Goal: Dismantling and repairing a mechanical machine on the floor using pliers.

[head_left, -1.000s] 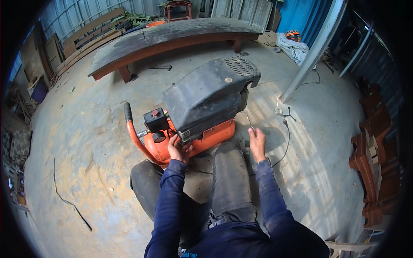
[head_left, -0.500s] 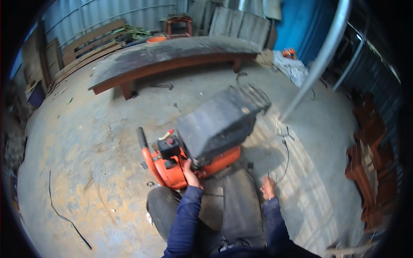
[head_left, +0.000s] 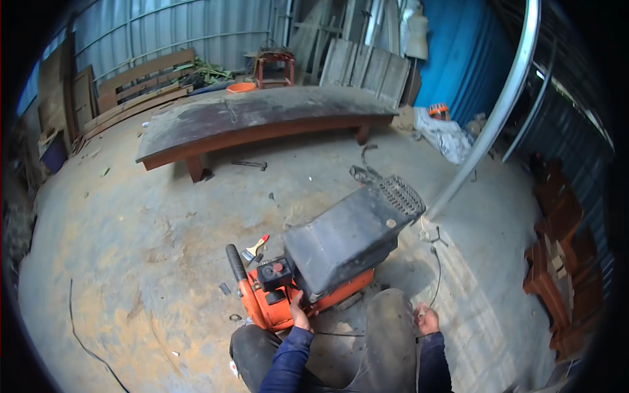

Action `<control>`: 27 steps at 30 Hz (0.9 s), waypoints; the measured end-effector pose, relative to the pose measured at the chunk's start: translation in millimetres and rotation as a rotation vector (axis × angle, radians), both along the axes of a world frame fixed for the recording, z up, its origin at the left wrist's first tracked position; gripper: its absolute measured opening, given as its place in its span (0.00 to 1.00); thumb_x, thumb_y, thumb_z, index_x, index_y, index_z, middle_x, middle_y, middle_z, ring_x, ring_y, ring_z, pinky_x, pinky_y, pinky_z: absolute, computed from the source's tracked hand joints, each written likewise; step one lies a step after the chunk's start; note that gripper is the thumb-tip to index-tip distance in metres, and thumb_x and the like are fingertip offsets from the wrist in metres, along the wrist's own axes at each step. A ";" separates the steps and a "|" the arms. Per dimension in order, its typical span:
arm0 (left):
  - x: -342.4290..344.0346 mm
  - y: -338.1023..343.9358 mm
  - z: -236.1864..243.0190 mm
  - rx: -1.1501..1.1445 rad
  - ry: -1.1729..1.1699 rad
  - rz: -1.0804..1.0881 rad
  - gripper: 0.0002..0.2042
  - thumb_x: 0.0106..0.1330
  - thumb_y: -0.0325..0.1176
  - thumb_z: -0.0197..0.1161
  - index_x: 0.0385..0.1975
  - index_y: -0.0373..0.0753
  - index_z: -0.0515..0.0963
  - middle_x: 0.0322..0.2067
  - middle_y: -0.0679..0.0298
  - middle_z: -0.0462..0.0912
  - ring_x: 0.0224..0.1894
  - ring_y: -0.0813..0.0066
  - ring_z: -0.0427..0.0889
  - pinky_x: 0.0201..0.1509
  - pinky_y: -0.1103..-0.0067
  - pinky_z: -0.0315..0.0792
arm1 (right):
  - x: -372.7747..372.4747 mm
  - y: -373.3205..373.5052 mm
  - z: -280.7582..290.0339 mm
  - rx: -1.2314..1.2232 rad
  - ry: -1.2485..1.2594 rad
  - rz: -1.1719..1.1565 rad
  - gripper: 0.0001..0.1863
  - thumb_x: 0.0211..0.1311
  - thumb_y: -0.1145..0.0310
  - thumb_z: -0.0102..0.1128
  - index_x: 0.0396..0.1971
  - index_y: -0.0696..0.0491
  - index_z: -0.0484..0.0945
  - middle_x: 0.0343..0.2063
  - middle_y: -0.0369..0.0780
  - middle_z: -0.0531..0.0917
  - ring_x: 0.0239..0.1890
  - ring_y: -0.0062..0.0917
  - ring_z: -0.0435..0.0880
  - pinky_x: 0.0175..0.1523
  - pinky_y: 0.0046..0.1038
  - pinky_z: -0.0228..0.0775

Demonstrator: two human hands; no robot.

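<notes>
1. L hand (head_left: pixel 301 313) at near side of compressor (head_left: pixel 350 229), touching it by lower edge of blk cover; fingers up, part extended; can't tell if it grips anything
2. R hand (head_left: pixel 427 319) just right of person's R knee (head_left: pixel 390 318), apart from compressor; fingers curled, held narrow; can't tell if anything's in it, too small/blurred
3. compressor on floor, directly ahead of person's knees; big blk cover over orange tank (head_left: pixel 344 290), vented end pointing far right
4. near left end: bent orange handle w/ blk grip (head_left: pixel 236 262); blk switch box (head_left: pixel 275 272) w/ red knob, just beside cover
5. paintbrush (head_left: pixel 255 247), pale w/ red handle end, on floor just past blk grip
6. dark cable (head_left: pixel 438 275) on floor, runs from nr R hand toward base of metal pole (head_left: pixel 491 124)
7. low wooden table (head_left: pixel 262 118) well beyond compressor; metal tool (head_left: pixel 250 165) on floor nr its front edge; orange basin (head_left: pixel 241 87) & red stool (head_left: pixel 275 69) behind it
8. far right: brown wooden pieces (head_left: pixel 557 262), stacked; back right: whitish sheet (head_left: pixel 445 134), crumpled nr blue curtain (head_left: pixel 465 65)
9. far left: dark thin strip (head_left: pixel 85 347) on floor, well apart from both hands
</notes>
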State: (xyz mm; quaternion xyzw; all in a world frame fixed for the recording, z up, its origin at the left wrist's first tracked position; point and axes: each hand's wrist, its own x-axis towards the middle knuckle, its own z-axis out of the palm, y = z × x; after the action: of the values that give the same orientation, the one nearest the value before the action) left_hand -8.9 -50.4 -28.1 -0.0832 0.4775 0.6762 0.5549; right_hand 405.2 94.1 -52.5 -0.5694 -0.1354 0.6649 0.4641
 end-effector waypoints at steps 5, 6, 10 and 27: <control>15.8 22.6 -10.6 0.012 0.066 0.068 0.30 0.60 0.63 0.48 0.57 0.53 0.70 0.54 0.69 0.73 0.51 0.69 0.71 0.49 0.67 0.65 | 34.3 19.9 -16.9 0.086 -0.158 -0.076 0.05 0.66 0.67 0.53 0.35 0.50 0.77 0.25 0.33 0.79 0.22 0.20 0.76 0.24 0.19 0.66; 19.6 31.8 -0.4 0.046 0.104 0.137 0.32 0.60 0.64 0.46 0.61 0.53 0.67 0.59 0.69 0.71 0.57 0.67 0.69 0.55 0.63 0.62 | 50.0 31.6 -31.8 0.085 -0.245 0.062 0.05 0.65 0.68 0.54 0.31 0.49 0.78 0.23 0.32 0.79 0.21 0.20 0.76 0.24 0.21 0.66; 6.3 7.4 -32.3 -0.108 0.246 0.362 0.33 0.64 0.63 0.45 0.65 0.49 0.63 0.65 0.65 0.64 0.63 0.60 0.66 0.60 0.59 0.63 | 2.6 110.1 -86.6 -0.031 -0.204 0.074 0.09 0.61 0.68 0.57 0.21 0.48 0.71 0.16 0.32 0.71 0.19 0.19 0.71 0.22 0.27 0.64; 5.6 -2.2 -120.2 -0.005 0.438 0.452 0.26 0.66 0.55 0.52 0.57 0.44 0.69 0.57 0.60 0.71 0.58 0.61 0.71 0.55 0.66 0.71 | -199.5 559.1 -196.2 0.597 -1.306 0.898 0.17 0.46 0.59 0.56 0.31 0.55 0.84 0.33 0.52 0.83 0.40 0.48 0.81 0.46 0.44 0.72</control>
State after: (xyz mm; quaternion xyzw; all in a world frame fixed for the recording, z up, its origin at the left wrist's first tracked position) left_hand -3.3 -52.6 -148.3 -0.0409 0.5567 0.7831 0.2742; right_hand 205.6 653.2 -248.7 -0.5848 -0.7595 0.2602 0.1156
